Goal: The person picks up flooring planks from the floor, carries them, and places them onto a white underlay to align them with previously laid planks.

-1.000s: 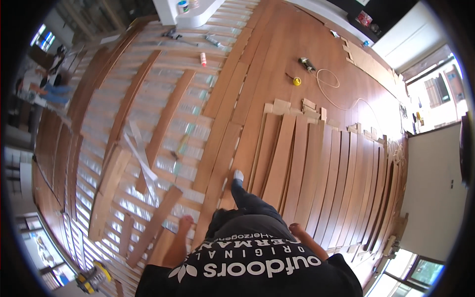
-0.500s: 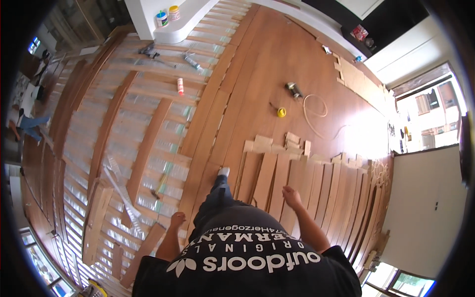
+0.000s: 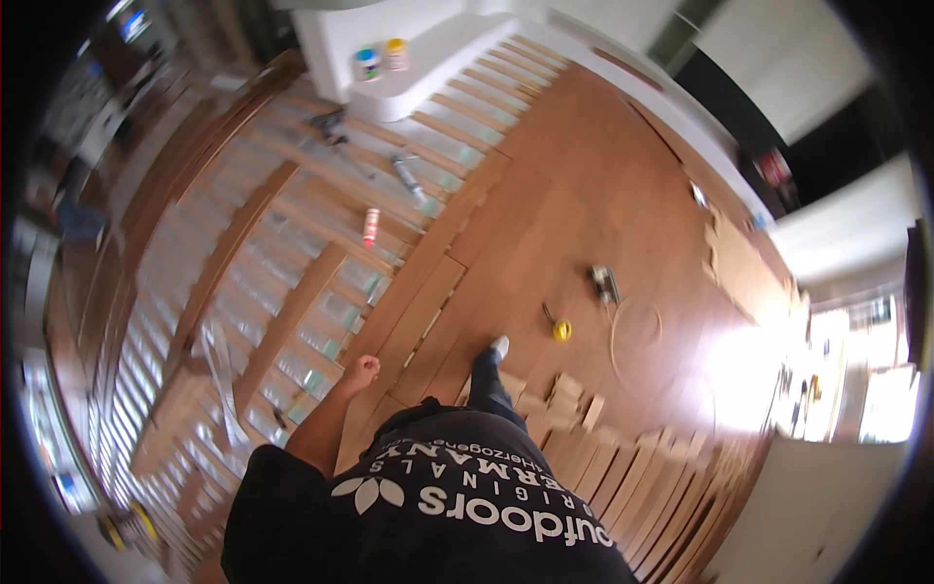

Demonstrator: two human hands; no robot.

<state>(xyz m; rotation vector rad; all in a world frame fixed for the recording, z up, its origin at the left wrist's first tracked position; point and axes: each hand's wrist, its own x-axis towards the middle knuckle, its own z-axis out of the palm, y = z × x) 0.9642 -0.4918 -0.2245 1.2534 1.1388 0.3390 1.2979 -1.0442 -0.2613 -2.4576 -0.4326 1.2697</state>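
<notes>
My left hand (image 3: pixel 362 373) hangs in the air above the edge of the laid wooden floor (image 3: pixel 545 214), beside the open joists. Its fingers are curled in, and nothing shows in them. My right hand is out of view. Ahead of my foot (image 3: pixel 499 348) lies a small round yellow thing (image 3: pixel 561 331) with a dark stick-like part beside it. Farther off, a dark power tool (image 3: pixel 603 284) rests on the boards next to a looped pale hose (image 3: pixel 615 346).
Floor joists (image 3: pixel 282 219) with gaps between them spread out at the left. On them lie a red-and-white tube (image 3: pixel 371 227), a caulking gun (image 3: pixel 407 178) and loose planks (image 3: pixel 292 316). Stacked boards (image 3: pixel 623 477) cover the right. Two tubs (image 3: pixel 381 58) stand on a white ledge.
I have stepped forward, and the view has turned, so the floor things sit lower in it. My left hand has swung forward. My right hand has dropped out of view.
</notes>
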